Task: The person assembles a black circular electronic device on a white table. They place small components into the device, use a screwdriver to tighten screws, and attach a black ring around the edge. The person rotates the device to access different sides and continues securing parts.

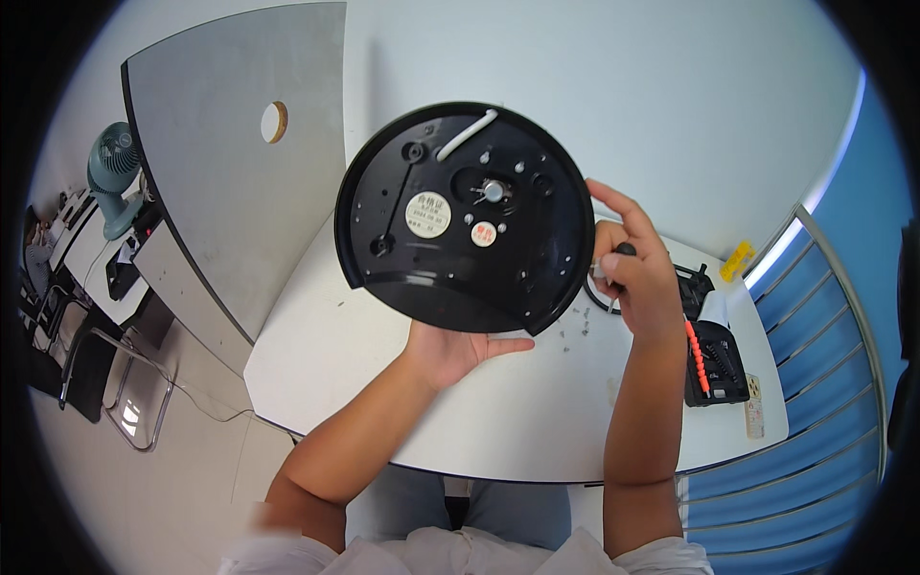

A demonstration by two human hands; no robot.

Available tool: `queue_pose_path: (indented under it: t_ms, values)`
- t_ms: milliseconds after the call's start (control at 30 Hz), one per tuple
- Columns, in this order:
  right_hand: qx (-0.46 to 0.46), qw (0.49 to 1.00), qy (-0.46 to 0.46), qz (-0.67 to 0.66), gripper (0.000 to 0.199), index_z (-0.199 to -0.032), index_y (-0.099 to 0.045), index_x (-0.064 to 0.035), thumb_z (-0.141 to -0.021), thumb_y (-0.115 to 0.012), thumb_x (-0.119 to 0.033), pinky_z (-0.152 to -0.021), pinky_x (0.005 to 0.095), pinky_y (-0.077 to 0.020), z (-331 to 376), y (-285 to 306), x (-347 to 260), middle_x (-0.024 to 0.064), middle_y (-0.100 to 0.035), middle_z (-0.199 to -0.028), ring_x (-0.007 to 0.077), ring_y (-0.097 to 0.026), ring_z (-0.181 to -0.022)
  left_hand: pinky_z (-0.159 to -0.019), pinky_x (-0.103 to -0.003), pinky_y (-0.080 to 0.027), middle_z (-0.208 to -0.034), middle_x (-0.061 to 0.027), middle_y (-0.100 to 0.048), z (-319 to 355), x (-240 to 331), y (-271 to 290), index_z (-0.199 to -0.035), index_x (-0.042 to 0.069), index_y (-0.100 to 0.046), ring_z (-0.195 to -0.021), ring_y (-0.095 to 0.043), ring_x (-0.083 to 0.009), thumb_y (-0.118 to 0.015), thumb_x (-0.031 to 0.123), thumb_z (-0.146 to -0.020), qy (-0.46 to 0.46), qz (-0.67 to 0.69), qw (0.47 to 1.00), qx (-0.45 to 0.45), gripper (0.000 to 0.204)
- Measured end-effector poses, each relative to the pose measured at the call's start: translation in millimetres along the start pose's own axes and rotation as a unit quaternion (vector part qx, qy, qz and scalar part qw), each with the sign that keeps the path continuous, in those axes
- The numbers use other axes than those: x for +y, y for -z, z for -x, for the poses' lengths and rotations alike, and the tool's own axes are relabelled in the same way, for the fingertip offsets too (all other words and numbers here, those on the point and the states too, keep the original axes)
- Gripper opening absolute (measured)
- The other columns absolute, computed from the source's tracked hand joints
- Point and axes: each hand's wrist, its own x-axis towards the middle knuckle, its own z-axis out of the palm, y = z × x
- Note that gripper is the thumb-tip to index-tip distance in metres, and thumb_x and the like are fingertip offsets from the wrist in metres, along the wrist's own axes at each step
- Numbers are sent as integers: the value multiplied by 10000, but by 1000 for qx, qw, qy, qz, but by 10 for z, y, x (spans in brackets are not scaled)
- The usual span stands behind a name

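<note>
A round black plastic base [402,273], with a cut-off lower edge, is held up above the table, its underside turned toward me. It bears two round stickers, several screw posts, a white stick-like piece [468,134] and a small silver round part [494,192] in a recess. My left hand [450,355] supports it from below, thumb stretched out and the other fingers hidden behind it. At the right rim, my right hand [637,264] has its index finger against the edge. Between its thumb and fingers it pinches a small black-ended thing [625,249], mostly hidden.
Several loose screws [585,321] lie on the white table [498,412]. To the right are an open black tool case [719,364], an orange flexible shaft [697,359], a yellow item [737,261] and a pale remote-like strip [754,407]. A grey partition [220,192] and metal railing [834,316] flank the table.
</note>
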Motion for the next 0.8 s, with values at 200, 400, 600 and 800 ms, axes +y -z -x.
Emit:
queue_pose_path:
  t_ms: [200,400,600,800]
  values:
    - [8,996,-7,83,703,-1405,-415,-36,-720,-555,40,-594,190,-350,92,-130,-90,-41,-473,-672,48,-430,-622,-928,-576,-497,-1407,-245,-423,-16,69,13,-1436,14,-320,-1235,-468,-472,-387,622,-912,62,9,995,-83,805]
    - [85,981,111,136,542,-1271,-521,-37,-752,-670,12,-589,202,-372,398,-97,30,-16,-529,-781,58,-457,-646,-1000,-520,-451,-1391,-186,-460,-1,-168,34,-1409,46,-374,-1229,-497,-369,-435,525,-934,27,89,994,-63,677]
    - [105,938,175,279,274,-938,-642,-30,-719,-801,-73,-554,242,-406,738,-298,283,32,-586,-817,122,-499,-618,-1019,-428,-428,-1304,-96,-543,-78,-382,-118,-1338,83,-462,-1183,-533,-249,-420,512,-952,-31,52,998,1,579]
    - [81,875,275,391,323,-961,-635,-43,-696,-816,-74,-545,245,-412,666,-383,301,59,-604,-847,132,-510,-635,-918,-370,-450,-1237,-48,-561,-235,-617,-131,-1269,101,-522,-1076,-539,-219,-483,469,-933,-88,63,992,-60,499]
